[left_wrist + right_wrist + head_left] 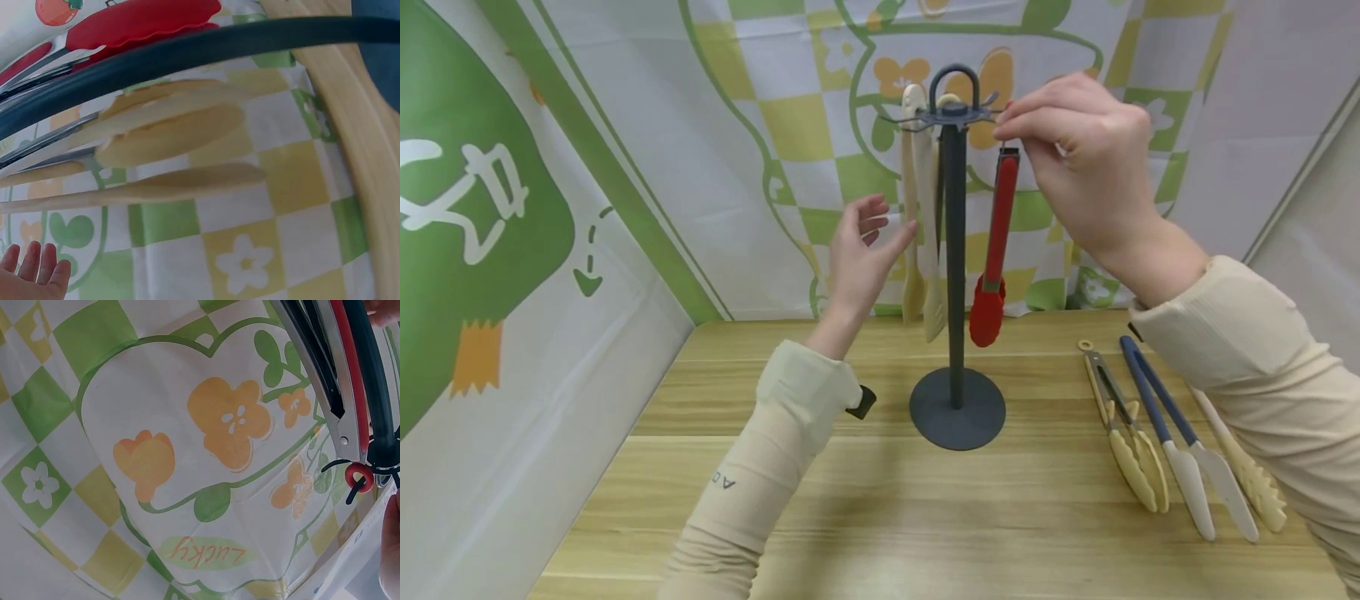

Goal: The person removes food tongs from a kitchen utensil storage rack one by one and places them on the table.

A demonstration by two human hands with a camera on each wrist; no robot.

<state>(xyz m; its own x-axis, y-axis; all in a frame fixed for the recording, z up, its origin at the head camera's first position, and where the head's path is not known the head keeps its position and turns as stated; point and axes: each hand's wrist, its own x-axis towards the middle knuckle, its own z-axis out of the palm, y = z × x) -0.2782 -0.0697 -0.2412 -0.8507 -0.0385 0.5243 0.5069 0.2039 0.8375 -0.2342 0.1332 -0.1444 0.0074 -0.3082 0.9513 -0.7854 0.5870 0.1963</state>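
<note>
Has the right hand (1093,158) at the upper right of the head view, with bent fingers and tips gathered at the hooks of the dark rack (955,267). Cannot tell between a pinch on the ring (369,480) of the red tongs (1000,221) and a mere touch beside it. In the right wrist view, shows the ring around a hook (354,491) near the right edge, with part of the hand just below and to the right. Shows the red tongs right of the rack's post, above the middle of the head view, hanging head down.

Has the left hand (861,254) near the centre, spread loosely, with the thumb out towards the pale tools (935,312) hanging left of the post. In the left wrist view, shows its fingertips at the lower left, apart from those tools.

Lays out on the bench (1037,542), at lower right, yellow tongs (1131,471), blue tongs (1145,392) and a serrated tool (1255,485), partly behind the right sleeve (1232,342). Backs onto a patterned cloth (792,125).
</note>
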